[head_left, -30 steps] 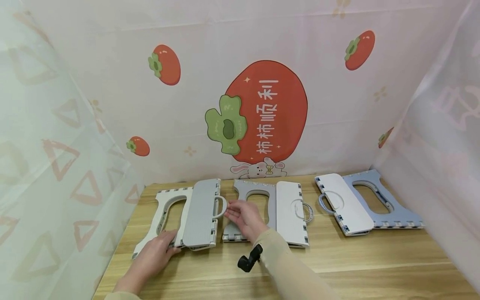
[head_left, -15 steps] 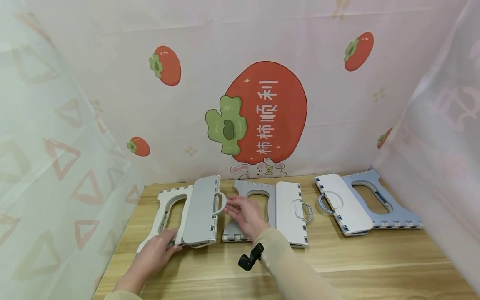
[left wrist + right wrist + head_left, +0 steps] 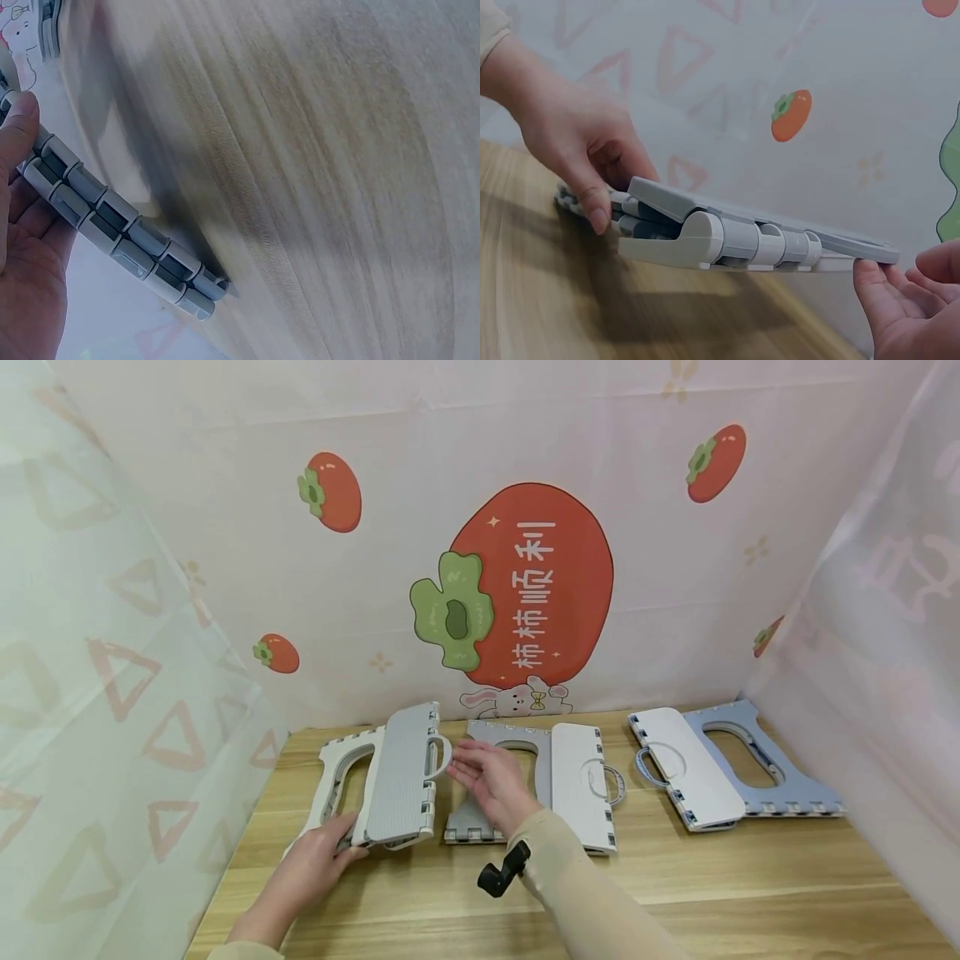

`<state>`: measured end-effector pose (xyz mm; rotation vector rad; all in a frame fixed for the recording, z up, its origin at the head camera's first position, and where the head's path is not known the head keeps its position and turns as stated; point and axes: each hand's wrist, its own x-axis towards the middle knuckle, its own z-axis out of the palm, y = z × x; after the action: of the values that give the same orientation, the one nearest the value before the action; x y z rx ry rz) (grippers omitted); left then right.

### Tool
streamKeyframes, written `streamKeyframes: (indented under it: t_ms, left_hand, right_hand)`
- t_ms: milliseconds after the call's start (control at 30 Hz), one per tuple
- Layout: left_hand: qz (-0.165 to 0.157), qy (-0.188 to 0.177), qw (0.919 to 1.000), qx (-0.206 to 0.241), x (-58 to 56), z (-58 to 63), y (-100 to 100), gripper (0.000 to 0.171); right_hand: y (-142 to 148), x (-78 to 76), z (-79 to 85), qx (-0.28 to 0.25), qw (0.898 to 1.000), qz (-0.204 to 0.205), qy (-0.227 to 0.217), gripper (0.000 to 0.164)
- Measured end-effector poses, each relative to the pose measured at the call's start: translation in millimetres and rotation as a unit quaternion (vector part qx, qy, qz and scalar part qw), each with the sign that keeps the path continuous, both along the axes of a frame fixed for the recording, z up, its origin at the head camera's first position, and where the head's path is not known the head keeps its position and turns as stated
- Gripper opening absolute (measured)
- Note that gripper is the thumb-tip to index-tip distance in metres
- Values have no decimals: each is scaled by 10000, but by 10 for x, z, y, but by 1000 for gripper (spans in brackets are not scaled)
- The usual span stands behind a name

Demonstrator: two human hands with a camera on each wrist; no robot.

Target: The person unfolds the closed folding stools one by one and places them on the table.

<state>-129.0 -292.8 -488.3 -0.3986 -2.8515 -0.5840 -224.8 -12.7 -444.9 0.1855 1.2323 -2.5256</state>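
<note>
The left hand (image 3: 321,860) grips the near edge of a white and gray folding stool (image 3: 405,777), thumb on one face and fingers on the other. The right hand (image 3: 491,781) is loosely bent at the stool's handle (image 3: 448,756); in the right wrist view its fingertips touch the handle end from below, while the thumb is clear of it. The stool is folded flat and tilted, its gray panel facing up; the panel end is off the surface (image 3: 750,893), with a shadow beneath. The left wrist view shows a double row of hinge pieces (image 3: 124,229) running out from the thumb. A black device (image 3: 498,878) sits at the right wrist, by a beige sleeve (image 3: 585,893).

Just beyond, partly behind the right hand, a gray and white stool (image 3: 577,785) lies folded on the wood-patterned surface. A blue and white stool (image 3: 690,768) lies well apart toward the right, slanted. Behind them hangs a pale cloth (image 3: 660,635) printed with a big red fruit (image 3: 558,602), smaller fruits and a rabbit (image 3: 513,700).
</note>
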Motion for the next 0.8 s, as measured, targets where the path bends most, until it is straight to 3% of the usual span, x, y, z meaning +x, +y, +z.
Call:
streamKeyframes:
  t_ms: [167,800]
  left_hand:
    - [35,-132,9999,102,0,25,13,44]
    - [-62,203,9993,320,12,62,97,50]
  right_hand:
    - [-6,-24,18,-232,9997,25,40,35]
    - [-102,-30,97,-516,9965,-652,-101,13]
